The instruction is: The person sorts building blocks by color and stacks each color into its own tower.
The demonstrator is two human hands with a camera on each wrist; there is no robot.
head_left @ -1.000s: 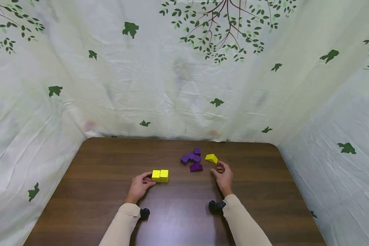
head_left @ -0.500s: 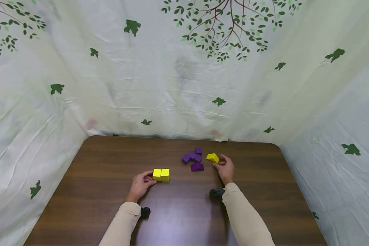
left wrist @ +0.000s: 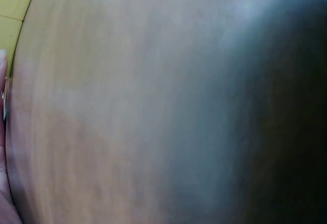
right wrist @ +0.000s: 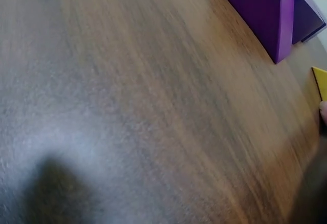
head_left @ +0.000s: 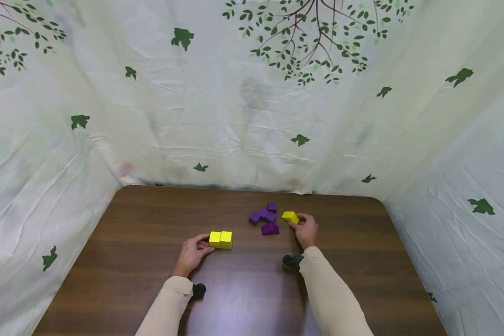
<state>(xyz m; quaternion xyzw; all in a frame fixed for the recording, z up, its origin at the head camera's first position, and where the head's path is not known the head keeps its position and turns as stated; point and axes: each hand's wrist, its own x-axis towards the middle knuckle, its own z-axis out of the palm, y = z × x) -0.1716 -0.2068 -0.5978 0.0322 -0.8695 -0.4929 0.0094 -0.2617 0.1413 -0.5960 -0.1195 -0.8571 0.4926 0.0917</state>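
1. Pinched right here between thumb and finger of the right hand [head_left: 306,232]: one yellow wedge [head_left: 290,217], smooth and triangular, out at that hand's tips, well apart from the left hand [head_left: 191,253]. Lifted or not, cannot tell.
2. Two yellow cubes [head_left: 220,240] now, square-edged, side by side, left of the wedge and nearer the person; gripped at the left end by the left hand, thumb and fingers.
3. Five purple blocks [head_left: 263,213], just left of the wedge, apart from it: four cube-like, bunched, plus one flat-sided purple wedge [head_left: 270,229] at the near side.
4. Two beige sleeves [head_left: 336,294], two dark wrist devices [head_left: 292,261], nearer the person than the wedge.
5. Underneath, one brown wood-grain table [head_left: 243,280]; beyond the wedge, wrinkled white cloth [head_left: 209,102] printed with branches and leaves.
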